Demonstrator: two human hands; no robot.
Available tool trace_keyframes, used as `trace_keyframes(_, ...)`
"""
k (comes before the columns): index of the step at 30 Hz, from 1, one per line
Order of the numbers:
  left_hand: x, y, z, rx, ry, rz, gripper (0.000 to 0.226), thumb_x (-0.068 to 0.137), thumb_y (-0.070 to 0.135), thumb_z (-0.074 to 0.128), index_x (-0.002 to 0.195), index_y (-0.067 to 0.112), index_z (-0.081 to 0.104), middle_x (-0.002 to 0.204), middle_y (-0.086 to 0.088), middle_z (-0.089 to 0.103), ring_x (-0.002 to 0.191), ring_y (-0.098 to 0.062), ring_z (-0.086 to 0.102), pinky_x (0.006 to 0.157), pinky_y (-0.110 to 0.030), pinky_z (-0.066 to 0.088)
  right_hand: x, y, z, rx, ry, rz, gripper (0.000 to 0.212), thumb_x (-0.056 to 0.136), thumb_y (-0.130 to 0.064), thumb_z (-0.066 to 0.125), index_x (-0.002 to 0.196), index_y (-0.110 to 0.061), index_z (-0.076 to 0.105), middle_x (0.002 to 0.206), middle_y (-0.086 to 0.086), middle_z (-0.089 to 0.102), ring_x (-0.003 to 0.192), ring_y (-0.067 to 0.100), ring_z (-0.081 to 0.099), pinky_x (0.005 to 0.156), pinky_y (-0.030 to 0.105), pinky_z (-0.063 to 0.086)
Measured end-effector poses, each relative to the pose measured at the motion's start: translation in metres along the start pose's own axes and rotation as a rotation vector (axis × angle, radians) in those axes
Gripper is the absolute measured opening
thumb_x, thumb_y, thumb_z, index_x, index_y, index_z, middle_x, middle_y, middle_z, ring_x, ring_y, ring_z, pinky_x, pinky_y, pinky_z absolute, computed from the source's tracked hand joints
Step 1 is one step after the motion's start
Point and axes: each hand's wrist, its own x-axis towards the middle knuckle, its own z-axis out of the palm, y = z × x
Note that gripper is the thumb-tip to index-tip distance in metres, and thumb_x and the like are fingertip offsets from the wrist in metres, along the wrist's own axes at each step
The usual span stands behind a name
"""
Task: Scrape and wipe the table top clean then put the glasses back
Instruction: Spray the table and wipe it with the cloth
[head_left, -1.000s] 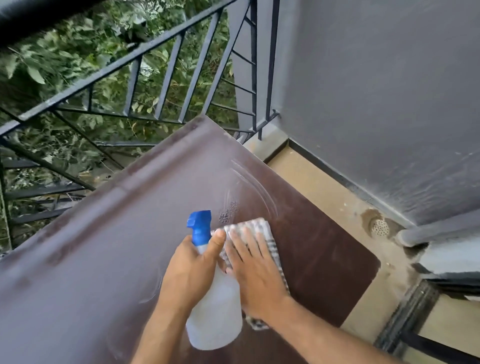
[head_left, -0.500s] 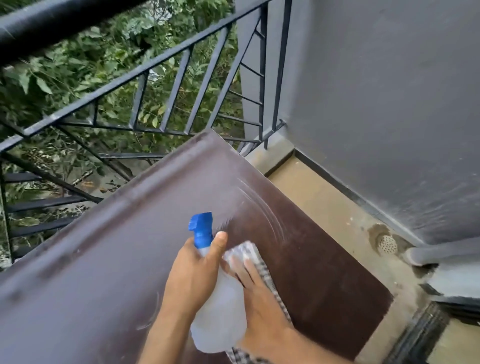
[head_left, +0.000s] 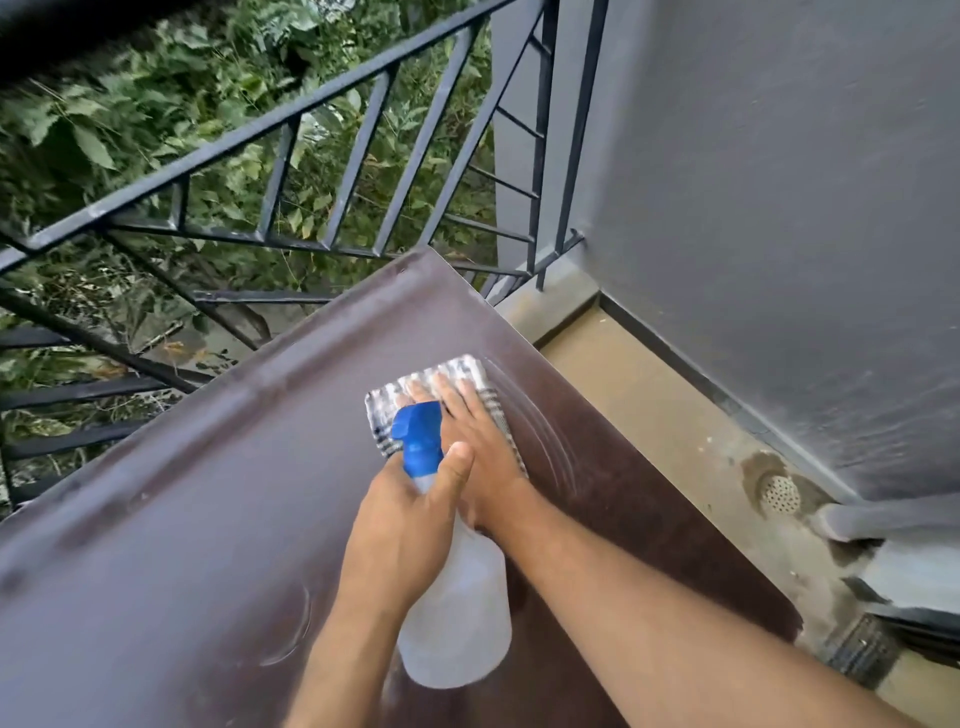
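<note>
Pressing checked cloth (head_left: 475, 375) on table (head_left: 182, 545), right hand (head_left: 480, 441) fingers flat, left hand (head_left: 400, 535) gripping spray bottle (head_left: 457, 623)

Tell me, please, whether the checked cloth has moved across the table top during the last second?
Yes. The checked cloth, under the flat right hand, has slid away from the person toward the table top's far corner by the railing.

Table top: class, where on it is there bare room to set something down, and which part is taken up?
The table top lies bare to the left of the left hand, out to the edge by the railing. A narrower bare strip runs right of the right hand, toward the floor-side edge. The middle is crowded: spray bottle and cloth.
</note>
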Motion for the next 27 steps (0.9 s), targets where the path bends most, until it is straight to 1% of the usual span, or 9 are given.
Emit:
trace_keyframes(3, 0.003, 0.005, 0.003, -0.01, 0.018, 0.008, 0.055, 0.09, 0.063, 0.051, 0.089, 0.009, 0.061, 0.078, -0.011, 0.071, 0.073, -0.029, 0.069, 0.067, -0.04, 0.051, -0.001, 0.001, -0.001, -0.103, 0.022, -0.026, 0.059, 0.093, -0.037, 0.047, 0.147, -0.015, 0.041, 0.16, 0.006, 0.03, 0.152, 0.037, 0.003, 0.122, 0.049, -0.007)
trace_keyframes(6, 0.004, 0.009, 0.006, -0.005, 0.002, 0.004, 0.052, 0.089, 0.066, 0.051, 0.081, 0.015, 0.056, 0.067, 0.001, 0.062, 0.065, -0.021, 0.062, 0.061, -0.037, 0.044, -0.032, 0.0, -0.003, -0.189, 0.221, 0.242, 0.049, 0.105, -0.023, 0.005, 0.152, -0.011, 0.004, 0.144, -0.029, 0.018, 0.149, 0.031, -0.016, 0.114, 0.007, -0.005)
trace_keyframes(7, 0.004, 0.011, 0.008, 0.0, -0.006, 0.002, 0.051, 0.088, 0.067, 0.051, 0.08, 0.017, 0.055, 0.065, 0.004, 0.06, 0.063, -0.019, 0.06, 0.06, -0.035, 0.042, -0.054, -0.001, 0.008, -0.097, 0.212, 0.232, 0.051, 0.105, -0.021, 0.001, 0.152, -0.004, -0.01, 0.149, -0.022, 0.012, 0.146, 0.034, -0.026, 0.109, 0.0, -0.002)
trace_keyframes(10, 0.003, 0.016, 0.016, 0.009, -0.031, -0.021, 0.051, 0.086, 0.068, 0.049, 0.078, 0.017, 0.052, 0.066, 0.003, 0.059, 0.061, -0.017, 0.058, 0.06, -0.033, 0.04, -0.1, -0.017, 0.018, -0.078, 0.263, 0.126, 0.054, 0.106, -0.037, 0.012, 0.157, -0.018, 0.005, 0.158, 0.006, 0.001, 0.153, 0.026, -0.009, 0.124, 0.029, -0.006)
trace_keyframes(12, 0.003, 0.019, 0.02, 0.025, -0.063, -0.028, 0.055, 0.088, 0.067, 0.047, 0.078, 0.014, 0.055, 0.062, 0.004, 0.065, 0.058, -0.016, 0.059, 0.06, -0.032, 0.042, -0.127, -0.022, 0.009, 0.013, 0.276, 0.136, 0.054, 0.105, -0.033, 0.008, 0.155, -0.013, 0.004, 0.16, 0.011, 0.014, 0.15, 0.017, 0.025, 0.122, 0.042, 0.013)
trace_keyframes(14, 0.003, 0.021, 0.024, 0.045, -0.088, -0.041, 0.064, 0.09, 0.067, 0.045, 0.083, 0.007, 0.065, 0.056, 0.006, 0.068, 0.057, -0.015, 0.062, 0.061, -0.031, 0.046, -0.154, -0.019, 0.008, 0.189, 0.172, 0.053, 0.065, 0.1, -0.037, 0.034, 0.157, -0.01, 0.015, 0.161, 0.012, 0.028, 0.148, 0.032, 0.028, 0.115, 0.051, 0.028)
trace_keyframes(17, 0.004, 0.021, 0.027, 0.084, -0.08, -0.041, 0.068, 0.09, 0.067, 0.045, 0.085, 0.004, 0.07, 0.051, 0.008, 0.062, 0.054, -0.013, 0.058, 0.058, -0.03, 0.043, -0.183, -0.007, 0.011, 0.133, 0.124, 0.028, 0.074, 0.091, -0.032, 0.05, 0.157, -0.011, 0.024, 0.162, 0.015, 0.025, 0.149, 0.039, 0.022, 0.114, 0.055, 0.031)
trace_keyframes(23, -0.003, 0.018, 0.028, 0.066, -0.065, -0.008, 0.067, 0.089, 0.068, 0.044, 0.086, 0.005, 0.065, 0.057, 0.008, 0.063, 0.046, -0.002, 0.05, 0.056, -0.028, 0.038, -0.163, 0.011, 0.007, 0.235, 0.023, 0.121, 0.071, 0.097, -0.036, 0.041, 0.157, -0.008, 0.017, 0.165, 0.015, 0.013, 0.152, 0.037, 0.004, 0.122, 0.056, 0.01)
trace_keyframes(27, -0.006, 0.014, 0.024, 0.023, -0.06, -0.032, 0.062, 0.083, 0.072, 0.045, 0.083, 0.012, 0.061, 0.062, 0.003, 0.072, 0.058, -0.015, 0.066, 0.061, -0.034, 0.05, -0.097, 0.029, -0.003, 0.293, 0.084, 0.266, 0.067, 0.097, -0.043, 0.038, 0.154, -0.01, 0.029, 0.16, 0.012, 0.031, 0.149, 0.036, 0.022, 0.121, 0.054, 0.017)
